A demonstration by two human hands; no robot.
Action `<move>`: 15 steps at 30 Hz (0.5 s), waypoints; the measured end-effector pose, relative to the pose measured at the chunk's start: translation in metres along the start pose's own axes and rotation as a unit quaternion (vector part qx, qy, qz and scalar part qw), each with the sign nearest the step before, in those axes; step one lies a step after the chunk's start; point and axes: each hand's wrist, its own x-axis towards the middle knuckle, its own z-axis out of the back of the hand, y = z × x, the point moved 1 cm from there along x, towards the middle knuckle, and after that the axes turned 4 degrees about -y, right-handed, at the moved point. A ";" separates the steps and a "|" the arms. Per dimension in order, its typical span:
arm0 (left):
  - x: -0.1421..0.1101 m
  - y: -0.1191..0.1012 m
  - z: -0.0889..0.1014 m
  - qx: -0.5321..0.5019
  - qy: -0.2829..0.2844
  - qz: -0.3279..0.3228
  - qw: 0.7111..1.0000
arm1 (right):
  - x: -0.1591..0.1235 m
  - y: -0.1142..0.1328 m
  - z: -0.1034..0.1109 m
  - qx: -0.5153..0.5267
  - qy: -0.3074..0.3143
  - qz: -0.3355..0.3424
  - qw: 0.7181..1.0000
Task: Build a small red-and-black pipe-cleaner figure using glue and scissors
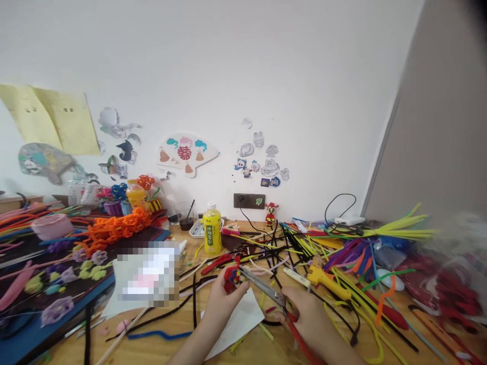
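And here's smooth metal on the scissors, red plastic on their handles, over a table of pale wood! From here, the blue stem looks fuzzy, the paper sheet matt, the bottle glossy plastic.

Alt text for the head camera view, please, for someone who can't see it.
A person's left hand holds a small red craft piece while the right hand holds scissors, blades at the piece. Pipe cleaners litter the wooden table; a yellow bottle stands behind.
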 end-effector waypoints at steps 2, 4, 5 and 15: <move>-0.001 -0.001 0.000 0.004 0.005 0.003 1.000 | -0.001 -0.002 -0.002 -0.018 -0.003 0.011 1.000; -0.002 -0.002 0.000 0.007 0.010 0.006 1.000 | -0.001 -0.005 -0.004 -0.028 -0.005 0.023 0.999; -0.002 -0.002 0.000 0.008 0.013 0.007 1.000 | -0.001 -0.006 -0.004 -0.030 -0.004 0.027 0.999; 0.002 0.005 0.000 -0.005 0.010 0.014 1.000 | 0.002 -0.002 -0.006 -0.040 0.011 -0.002 0.999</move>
